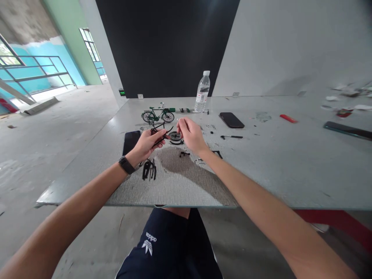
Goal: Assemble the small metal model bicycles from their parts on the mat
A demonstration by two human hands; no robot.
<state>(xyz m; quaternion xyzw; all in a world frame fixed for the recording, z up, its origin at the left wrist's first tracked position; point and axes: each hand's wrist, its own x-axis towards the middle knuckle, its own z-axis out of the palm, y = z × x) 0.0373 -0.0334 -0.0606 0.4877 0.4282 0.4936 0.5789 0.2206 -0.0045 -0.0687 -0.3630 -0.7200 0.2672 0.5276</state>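
Note:
My left hand (150, 142) is closed around a black model bicycle frame (158, 127), holding it above the table. Just right of it, my right hand (189, 133) has its fingers pinched together, with a tiny pale piece (178, 121) at the tips that is too small to name. Between the two hands lies a small spoked wheel (174, 135), and a curved black mudguard-like part (176, 142) rests below it. A whole green model bicycle (158, 114) stands behind my left hand. Black loose parts (149, 169) lie nearer me, beside a small black bracket-shaped part (184, 154).
A clear water bottle (202, 93) stands at the back near the dark panel. Phones lie left (131, 142) and right (231, 120) of my hands. A small black-handled tool (231, 136) and a red object (288, 118) are to the right. The table's front edge (203, 206) runs above my lap.

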